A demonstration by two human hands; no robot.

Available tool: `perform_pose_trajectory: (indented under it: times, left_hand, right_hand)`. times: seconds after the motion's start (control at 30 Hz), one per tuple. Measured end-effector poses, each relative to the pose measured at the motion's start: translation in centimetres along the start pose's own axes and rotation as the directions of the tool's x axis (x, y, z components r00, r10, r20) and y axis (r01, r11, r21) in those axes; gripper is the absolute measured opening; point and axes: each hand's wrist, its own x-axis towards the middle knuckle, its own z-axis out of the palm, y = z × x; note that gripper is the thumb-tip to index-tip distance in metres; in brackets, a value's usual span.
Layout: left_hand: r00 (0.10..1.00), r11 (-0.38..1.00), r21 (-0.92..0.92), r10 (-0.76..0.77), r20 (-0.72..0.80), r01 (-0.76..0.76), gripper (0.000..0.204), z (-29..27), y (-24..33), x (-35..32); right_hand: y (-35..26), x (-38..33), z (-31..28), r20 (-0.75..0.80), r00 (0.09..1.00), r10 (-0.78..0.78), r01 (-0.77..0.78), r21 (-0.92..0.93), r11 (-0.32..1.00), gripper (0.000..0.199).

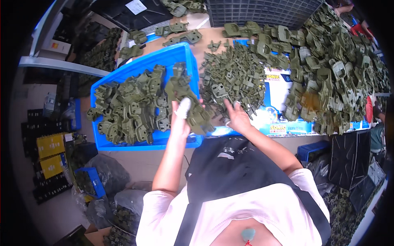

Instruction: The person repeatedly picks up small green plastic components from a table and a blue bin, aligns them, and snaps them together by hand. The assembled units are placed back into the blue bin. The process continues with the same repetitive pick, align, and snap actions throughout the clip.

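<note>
My left hand [180, 119], with a white covering on its thumb, is closed round a long olive-green moulded plastic part [196, 114] at the right edge of a blue crate [139, 147]. Inside the crate lies a heap of similar large olive-green parts [131, 106]. Just right of the held part, my right hand [239, 118] reaches to the near edge of a pile of small olive-green plastic pieces [238, 74]. Its index finger and thumb are apart. A squarish small piece [218, 90] lies close to the index fingertip; whether they touch I cannot tell.
A tall heap of large olive-green parts [328, 78] covers the table's right side. Printed cardboard [283, 119] shows between the piles. A black grid-walled crate [262, 12] stands at the back. A metal frame bar [65, 64] crosses at left. Blue bins and plastic bags fill the floor.
</note>
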Motion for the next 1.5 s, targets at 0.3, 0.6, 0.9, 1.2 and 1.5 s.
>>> perform_pose_trajectory:
  times: [0.3, 0.6, 0.9, 1.2, 1.5]
  left_hand:
    - [0.991, 0.96, 0.26, 0.079, 0.109, -0.105, 0.084, 2.6, -5.7, 0.6]
    - [0.994, 0.976, 0.214, 0.023, 0.108, -0.046, 0.055, 6.1, -7.2, 0.3]
    - [0.955, 0.953, 0.118, 0.26, 0.146, -0.278, 0.107, 6.8, -5.4, -0.4]
    - [0.591, -0.045, 0.685, -0.548, 0.592, -0.727, 0.07, 8.1, -5.0, -1.5]
    - [0.629, 0.004, 0.778, -0.586, 0.511, -0.628, 0.074, 8.1, -5.5, -1.7]
  right_hand:
    - [-0.8, -4.3, -8.0, -0.167, 0.959, -0.231, 0.279, 0.721, 0.635, 0.074]
    - [-0.1, -6.9, -9.8, -0.103, 0.975, -0.198, 0.202, 0.788, 0.582, 0.075]
    - [3.1, -7.2, -8.3, 0.114, 0.985, -0.131, -0.062, 0.935, 0.348, 0.062]
    - [3.7, -10.5, -10.1, 0.137, 0.955, -0.264, 0.251, 0.105, 0.962, 0.062]
    - [2.7, -11.7, -10.1, 0.041, 0.952, -0.304, 0.307, -0.17, 0.937, 0.059]
